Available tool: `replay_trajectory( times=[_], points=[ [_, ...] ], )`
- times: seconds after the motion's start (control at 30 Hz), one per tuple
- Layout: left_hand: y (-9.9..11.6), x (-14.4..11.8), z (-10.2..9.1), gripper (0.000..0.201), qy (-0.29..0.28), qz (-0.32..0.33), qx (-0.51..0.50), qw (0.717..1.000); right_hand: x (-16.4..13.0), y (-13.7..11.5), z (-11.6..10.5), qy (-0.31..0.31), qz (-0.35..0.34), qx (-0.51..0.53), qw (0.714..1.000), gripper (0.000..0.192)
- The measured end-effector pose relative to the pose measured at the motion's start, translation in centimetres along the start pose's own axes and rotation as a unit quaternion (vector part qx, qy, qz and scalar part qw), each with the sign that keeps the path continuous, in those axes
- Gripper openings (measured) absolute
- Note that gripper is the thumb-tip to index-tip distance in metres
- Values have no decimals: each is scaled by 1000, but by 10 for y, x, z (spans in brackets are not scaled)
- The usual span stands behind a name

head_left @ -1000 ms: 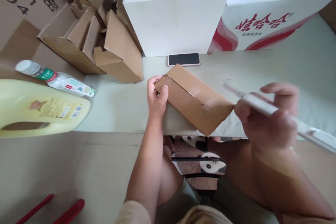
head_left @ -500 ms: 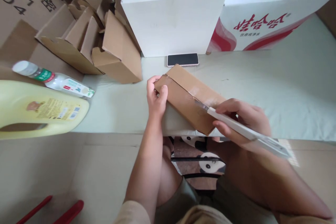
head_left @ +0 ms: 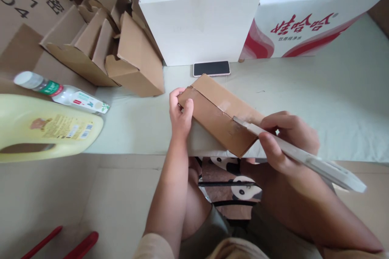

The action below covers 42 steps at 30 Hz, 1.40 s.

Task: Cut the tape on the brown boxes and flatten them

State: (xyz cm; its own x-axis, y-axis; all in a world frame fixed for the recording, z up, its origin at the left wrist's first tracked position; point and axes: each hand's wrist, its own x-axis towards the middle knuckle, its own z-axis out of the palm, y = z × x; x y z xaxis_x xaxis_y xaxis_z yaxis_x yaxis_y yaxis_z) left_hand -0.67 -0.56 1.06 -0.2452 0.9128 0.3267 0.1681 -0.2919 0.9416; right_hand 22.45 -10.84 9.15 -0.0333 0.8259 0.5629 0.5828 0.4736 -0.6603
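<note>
A closed brown cardboard box (head_left: pixel 212 111) lies slanted at the near edge of the table, a seam running along its top. My left hand (head_left: pixel 181 109) grips its far left end, thumb on top and fingers around the corner. In my right hand (head_left: pixel 288 137) is a white utility knife (head_left: pixel 299 153) with its blade out. The blade tip rests at the seam, a little right of the box's middle. Creased clear tape shows near the tip. Part of the right fingers is hidden behind the knife handle.
A phone (head_left: pixel 212 68) lies beyond the box, against stacked white cartons (head_left: pixel 197 28). At left stand several opened cardboard boxes (head_left: pixel 136 56), a clear bottle (head_left: pixel 65 92) and a large yellow jug (head_left: pixel 48 125). The table's near edge runs just below the box.
The knife and my right hand have moved right and toward me along the seam. My left hand and the box have stayed nearly in place.
</note>
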Motion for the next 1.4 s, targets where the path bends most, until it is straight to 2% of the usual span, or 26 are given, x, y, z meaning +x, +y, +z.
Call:
replay_trajectory(
  times=[0.07, 0.17, 0.23, 0.4, 0.5, 0.77, 0.97, 1.17, 1.4],
  points=[
    [0, 0, 1, 40, 2, 1, -2, 1000, 1, 1, 0, -2, -23, -9, 1000, 7],
    [1, 0, 1, 40, 1, 1, -8, 1000, 3, 3, -1, -16, -54, -16, 998, 25],
    [1, 0, 1, 41, -1, 0, -10, 1000, 3, 4, -3, -34, -45, -15, 998, 31],
    [0, 0, 1, 43, -2, -2, -4, 1000, -4, 10, -3, -40, -25, 3, 999, 16],
    [-2, -1, 1, 44, 1, -1, 1, 1000, -7, 14, -2, -43, -23, 12, 999, 14],
    [-8, 0, 2, 46, -2, -3, -2, 1000, -1, -3, -2, -54, 43, -13, 997, 10],
    [-4, 1, 1, 47, 4, -6, -12, 1000, -2, 7, -2, -44, 8, -8, 999, 14],
    [-2, 1, 2, 46, 2, -7, -11, 1000, -3, 1, -3, -38, 7, -37, 999, 3],
    [0, 1, 4, 45, 9, -19, -24, 999, -6, 6, 1, -39, 26, -38, 998, 7]
  ],
)
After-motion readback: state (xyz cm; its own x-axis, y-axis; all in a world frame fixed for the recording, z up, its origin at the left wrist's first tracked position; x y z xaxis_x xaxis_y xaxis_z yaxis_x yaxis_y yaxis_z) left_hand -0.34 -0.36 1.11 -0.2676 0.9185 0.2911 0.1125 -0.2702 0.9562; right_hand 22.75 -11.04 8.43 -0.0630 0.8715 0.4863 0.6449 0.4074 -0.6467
